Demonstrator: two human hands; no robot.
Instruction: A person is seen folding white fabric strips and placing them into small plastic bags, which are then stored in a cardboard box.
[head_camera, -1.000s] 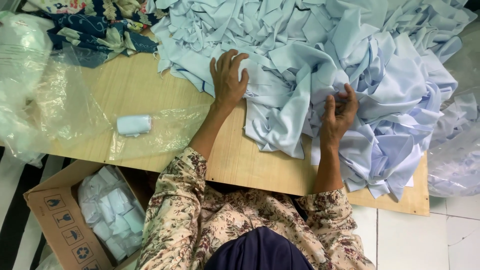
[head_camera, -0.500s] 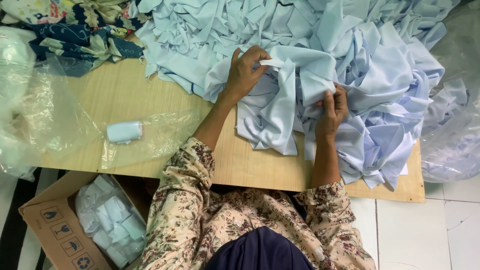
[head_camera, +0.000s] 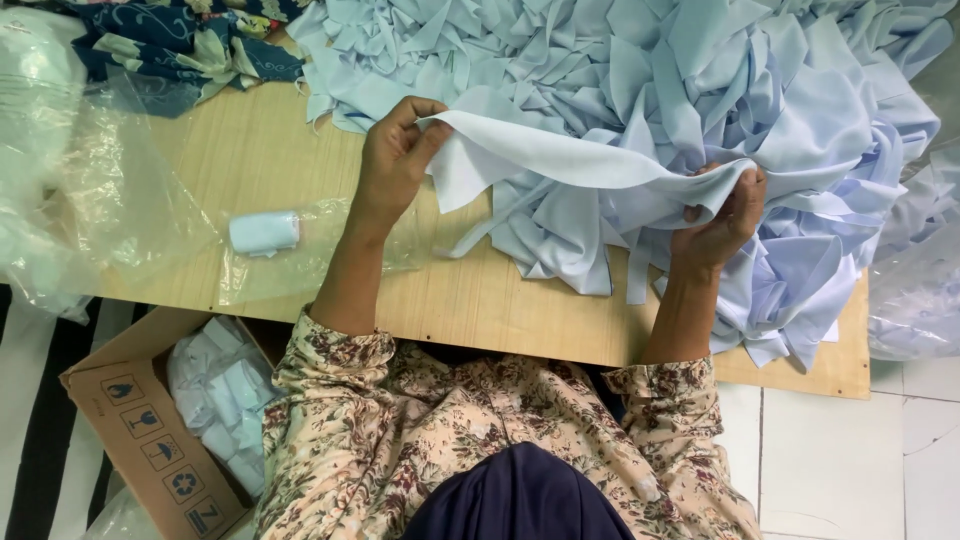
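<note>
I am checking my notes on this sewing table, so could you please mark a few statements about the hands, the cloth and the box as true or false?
1. Both hands, left hand and right hand, hold one light blue cloth piece. True.
2. The small folded blue bundle lies inside the cardboard box. False: it lies on the wooden table, by clear plastic.
3. The box is on the floor. True.
4. The cloth heap is red. False: light blue.
</note>
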